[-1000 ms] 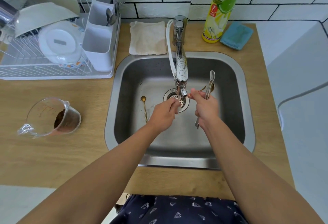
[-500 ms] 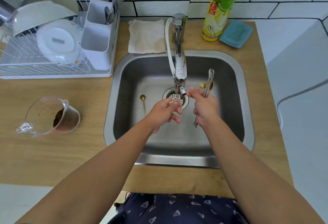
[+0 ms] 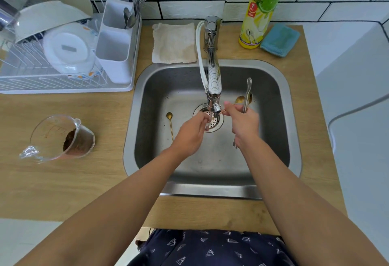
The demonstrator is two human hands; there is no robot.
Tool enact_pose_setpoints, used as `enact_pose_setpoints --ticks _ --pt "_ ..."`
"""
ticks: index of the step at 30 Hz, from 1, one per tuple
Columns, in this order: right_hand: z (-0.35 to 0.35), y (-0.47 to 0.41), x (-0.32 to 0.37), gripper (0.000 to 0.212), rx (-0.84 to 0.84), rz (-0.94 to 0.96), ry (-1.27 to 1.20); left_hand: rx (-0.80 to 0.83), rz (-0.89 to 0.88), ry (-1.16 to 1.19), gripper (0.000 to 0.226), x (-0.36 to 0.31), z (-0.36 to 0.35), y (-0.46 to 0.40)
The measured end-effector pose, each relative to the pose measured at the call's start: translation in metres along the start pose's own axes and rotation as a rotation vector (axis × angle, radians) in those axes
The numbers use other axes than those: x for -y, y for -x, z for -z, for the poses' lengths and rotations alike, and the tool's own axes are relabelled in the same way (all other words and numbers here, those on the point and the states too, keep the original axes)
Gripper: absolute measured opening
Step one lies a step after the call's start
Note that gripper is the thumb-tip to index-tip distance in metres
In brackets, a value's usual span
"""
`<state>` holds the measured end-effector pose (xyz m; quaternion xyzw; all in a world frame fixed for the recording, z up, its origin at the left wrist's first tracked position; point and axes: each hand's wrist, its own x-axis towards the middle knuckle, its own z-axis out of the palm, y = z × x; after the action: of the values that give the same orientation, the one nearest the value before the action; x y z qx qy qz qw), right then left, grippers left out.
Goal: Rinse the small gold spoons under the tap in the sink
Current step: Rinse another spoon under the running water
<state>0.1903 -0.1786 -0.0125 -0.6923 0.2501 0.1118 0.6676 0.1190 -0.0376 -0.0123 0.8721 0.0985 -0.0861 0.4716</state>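
Water runs from the chrome tap (image 3: 213, 80) over the drain of the steel sink (image 3: 273, 139). My right hand (image 3: 243, 123) grips a bundle of cutlery: a silver utensil (image 3: 248, 93) sticking up, gold spoon bowls (image 3: 240, 99) beside it, and a thin gold handle pinched toward the spout. Under the stream, my left hand (image 3: 192, 133) has its fingers curled at that spoon's end; the spoon's tip is hidden by the water and fingers. One small gold spoon (image 3: 170, 124) lies alone on the sink floor, left of the drain.
A white dish rack (image 3: 63, 55) with bowls and a cutlery holder stands at the back left. A glass measuring jug (image 3: 61, 139) with brown residue sits left of the sink. Behind the sink are a folded cloth (image 3: 174, 43), a yellow detergent bottle (image 3: 261, 10) and a blue sponge (image 3: 280, 39).
My left hand's fingers have shifted slightly under the stream, rubbing at the spoon. My right hand and the bundle of cutlery have barely moved.
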Motion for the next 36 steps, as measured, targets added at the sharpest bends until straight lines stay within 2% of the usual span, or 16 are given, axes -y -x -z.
enact_pose_setpoints --ticks 3,5,7,11,13,16,19,23,25,29,33,36 --pt "-0.003 0.003 -0.003 0.024 0.032 -0.043 -0.013 -0.002 0.109 0.172 0.022 -0.004 0.0 -0.004" --pt "-0.005 0.005 -0.004 0.02 0.043 -0.074 -0.01 0.068 0.188 0.373 0.028 -0.01 0.001 -0.006" --pt "-0.006 0.007 -0.005 0.016 0.081 -0.097 -0.033 0.143 0.2 0.44 0.028 -0.012 0.003 -0.005" --pt "-0.007 0.02 -0.018 0.019 0.322 -0.156 0.006 0.173 0.287 0.507 0.019 -0.009 0.013 0.004" --pt "-0.005 0.024 -0.023 0.021 0.43 -0.194 0.046 0.232 0.311 0.468 0.021 -0.005 0.021 0.012" --pt "-0.005 0.019 -0.021 0.011 0.405 -0.23 0.026 0.305 0.275 0.325 0.021 0.0 0.028 0.028" --pt "-0.008 0.014 -0.024 0.02 0.342 -0.243 -0.046 0.293 0.229 0.256 0.021 0.001 0.029 0.035" --pt "-0.011 0.024 -0.029 0.013 0.544 -0.234 0.047 0.264 0.188 0.201 0.017 0.003 0.029 0.035" --pt "-0.012 0.022 -0.023 0.014 0.521 -0.213 0.052 0.27 0.162 0.165 0.018 0.003 0.029 0.036" --pt "-0.01 0.011 -0.014 0.019 0.357 -0.235 -0.132 0.285 0.151 0.157 0.02 0.005 0.029 0.041" --pt "-0.011 0.019 -0.018 0.02 0.453 -0.164 0.006 0.289 0.184 0.165 0.02 0.009 0.029 0.048" --pt "-0.009 0.022 -0.019 0.014 0.542 -0.147 -0.061 0.241 0.207 0.26 0.023 0.013 0.034 0.05"
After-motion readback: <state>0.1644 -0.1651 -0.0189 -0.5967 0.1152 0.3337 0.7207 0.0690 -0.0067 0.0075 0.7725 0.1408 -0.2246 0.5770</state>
